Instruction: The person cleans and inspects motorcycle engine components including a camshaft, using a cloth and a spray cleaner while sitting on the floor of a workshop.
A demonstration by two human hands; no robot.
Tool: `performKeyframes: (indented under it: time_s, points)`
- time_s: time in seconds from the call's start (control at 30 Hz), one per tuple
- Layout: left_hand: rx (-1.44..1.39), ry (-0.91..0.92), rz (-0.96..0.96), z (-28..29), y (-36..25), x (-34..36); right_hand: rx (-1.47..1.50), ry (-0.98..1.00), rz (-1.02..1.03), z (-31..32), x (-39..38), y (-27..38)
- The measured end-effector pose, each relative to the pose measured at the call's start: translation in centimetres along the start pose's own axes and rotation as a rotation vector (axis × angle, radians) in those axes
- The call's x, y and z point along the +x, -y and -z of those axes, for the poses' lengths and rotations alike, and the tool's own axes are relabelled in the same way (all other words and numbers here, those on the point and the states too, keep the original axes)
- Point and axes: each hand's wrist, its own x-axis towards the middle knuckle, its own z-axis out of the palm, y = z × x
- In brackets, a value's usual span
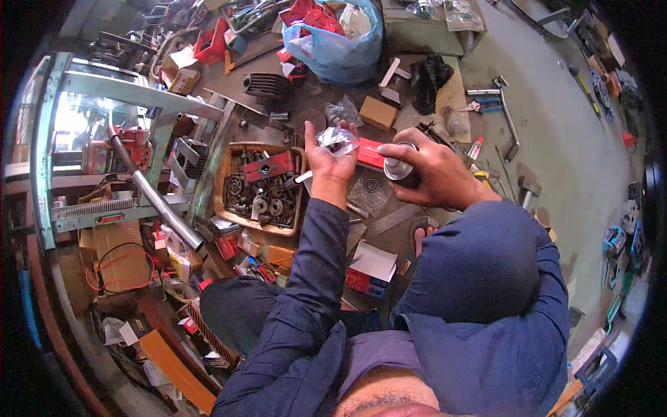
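On the upturned palm of my left hand point(328, 163) rests a shiny silver piece that looks wrapped in clear plastic point(338, 141). Its exact kind cannot be made out. My right hand point(445, 170) is closed around a spray can point(403, 165), with the index finger over its top. The can is tilted and sits just right of the left hand. Between the two hands, and partly hidden, a red box point(369, 153) lies below. A small dark ring point(372, 185) rests on clear plastic under the can.
A tan tray point(221, 182) full of greasy metal parts stands left of my hand. Farther left rises a green metal press frame point(43, 153) with a steel pipe point(167, 206). Ahead are a blue plastic bag point(333, 55) and a cardboard box point(379, 112). A hammer point(530, 187) lies right.
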Motion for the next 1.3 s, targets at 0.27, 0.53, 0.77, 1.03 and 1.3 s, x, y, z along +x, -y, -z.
performKeyframes:
  time_s: [0.27,0.53,0.77,1.03,1.3]
  points:
    - [0.029,0.041,0.073,-0.2,1.0,-0.4,0.008,0.035,0.062,-0.7,0.3,0.0]
    - [0.004,0.056,0.104,0.3,1.3,0.2,-0.065,0.006,-0.016,-0.8,0.3,-0.2]
    - [-0.021,0.072,0.155,0.4,1.5,0.1,0.011,0.016,0.042,-1.2,0.1,-0.4]
    - [0.028,0.108,0.135,0.7,1.8,0.3,-0.143,-0.043,0.02,-0.7,0.0,-0.4]
    - [0.027,0.086,0.088,1.3,1.1,0.1,-0.136,-0.023,0.024,-1.9,0.2,-0.4]
